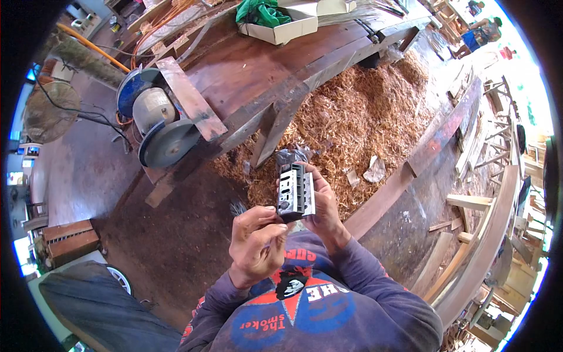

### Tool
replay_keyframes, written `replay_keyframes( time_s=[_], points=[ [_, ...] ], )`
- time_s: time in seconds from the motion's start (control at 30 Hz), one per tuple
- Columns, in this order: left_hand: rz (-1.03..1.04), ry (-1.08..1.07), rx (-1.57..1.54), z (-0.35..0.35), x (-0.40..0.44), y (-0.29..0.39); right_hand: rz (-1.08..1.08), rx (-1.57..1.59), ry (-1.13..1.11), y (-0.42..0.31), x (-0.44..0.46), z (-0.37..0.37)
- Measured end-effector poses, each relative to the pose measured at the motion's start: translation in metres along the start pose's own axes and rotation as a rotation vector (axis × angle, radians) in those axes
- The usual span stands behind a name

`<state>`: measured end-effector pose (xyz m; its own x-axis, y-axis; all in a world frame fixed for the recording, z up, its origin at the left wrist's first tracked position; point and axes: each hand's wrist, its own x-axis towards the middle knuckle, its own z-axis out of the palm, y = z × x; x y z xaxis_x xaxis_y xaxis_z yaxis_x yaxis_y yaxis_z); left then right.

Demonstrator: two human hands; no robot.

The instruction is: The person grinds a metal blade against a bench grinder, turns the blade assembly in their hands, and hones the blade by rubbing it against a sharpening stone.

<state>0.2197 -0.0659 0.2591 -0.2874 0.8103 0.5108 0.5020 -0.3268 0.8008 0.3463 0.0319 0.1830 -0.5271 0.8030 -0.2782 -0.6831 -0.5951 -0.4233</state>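
A small black and silver block (297,192) with slots in its pale metal face is held up in front of my chest. My right hand (322,202) is wrapped around its right side, with the fingers behind it. At its lower left corner is my left hand (258,237), its fingers bent and closed in a pinch against or just beside the edge. Whatever those fingertips hold, if anything, is too small to make out. Dark, shiny material (293,156) shows just beyond the block's upper end.
Wood shavings (363,123) are heaped beyond my hands. A wooden workbench (264,70) carries an open box (281,32) with green cloth. A grinder (153,111) with large discs stands at the left, long boards (446,132) lie right, and a person (478,38) is far off.
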Motion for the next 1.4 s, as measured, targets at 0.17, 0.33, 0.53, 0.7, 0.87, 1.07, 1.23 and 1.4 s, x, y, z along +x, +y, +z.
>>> replay_keyframes(
  time_s=[0.17,0.33,0.53,0.7,0.87,1.07,1.23,1.4],
  points=[
    [-0.028,0.014,0.006,0.000,0.002,-0.002,0.007,0.017,0.039,0.000,0.002,0.006],
    [-0.023,0.036,0.062,0.000,0.011,0.000,0.005,-0.006,0.013,-0.004,0.004,0.017],
    [-0.003,0.024,0.092,-0.002,0.011,-0.002,-0.055,-0.092,-0.038,-0.011,0.010,0.016],
    [0.020,0.017,0.065,-0.005,0.010,-0.004,-0.092,-0.111,-0.089,-0.019,0.013,0.025],
    [0.036,0.021,-0.008,-0.006,0.008,-0.007,-0.108,-0.143,-0.100,-0.022,0.016,0.028],
    [0.057,0.025,-0.021,-0.005,0.007,-0.010,-0.114,-0.181,-0.062,-0.021,0.016,0.028],
    [0.065,0.040,-0.031,-0.005,0.009,-0.008,-0.082,-0.163,-0.060,-0.020,0.015,0.030],
    [0.093,0.070,-0.024,-0.005,0.013,-0.005,-0.072,-0.137,-0.076,-0.022,0.014,0.039]
  ],
)
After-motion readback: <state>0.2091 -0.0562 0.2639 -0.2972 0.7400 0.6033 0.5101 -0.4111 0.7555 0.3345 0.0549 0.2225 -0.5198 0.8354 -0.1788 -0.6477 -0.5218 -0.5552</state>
